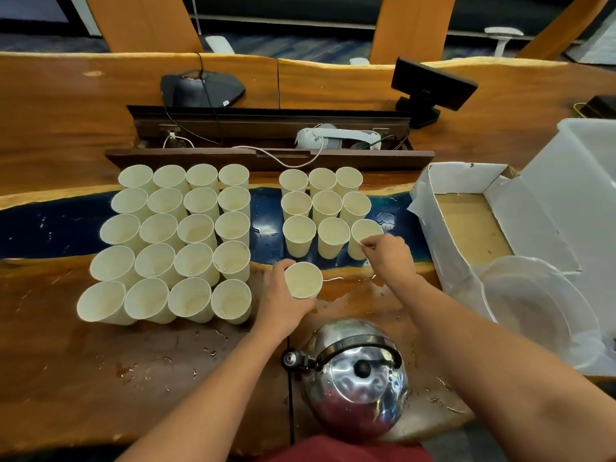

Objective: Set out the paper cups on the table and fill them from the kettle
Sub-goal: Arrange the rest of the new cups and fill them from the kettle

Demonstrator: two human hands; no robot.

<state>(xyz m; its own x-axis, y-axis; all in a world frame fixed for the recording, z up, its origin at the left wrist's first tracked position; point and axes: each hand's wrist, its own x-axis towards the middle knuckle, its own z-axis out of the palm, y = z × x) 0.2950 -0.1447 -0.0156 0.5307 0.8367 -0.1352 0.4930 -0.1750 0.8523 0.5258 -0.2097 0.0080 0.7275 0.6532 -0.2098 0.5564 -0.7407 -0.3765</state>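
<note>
Several cream paper cups stand in a tight block (180, 241) on the left of the wooden table (66, 361), and a smaller block (325, 208) stands to its right. My left hand (283, 301) grips one more cup (303, 281) in front of the smaller block. My right hand (386, 253) pinches the rim of the front right cup (361, 233) of that block. The steel kettle (356, 378) with a black handle stands near the front edge between my forearms, untouched.
An open white cardboard box (466, 215) and a clear plastic lid (540, 308) lie at the right, beside a translucent bin (586, 181). Water drops dot the wood around the kettle. A cable trough (266, 135), a black device and a small monitor sit behind the cups.
</note>
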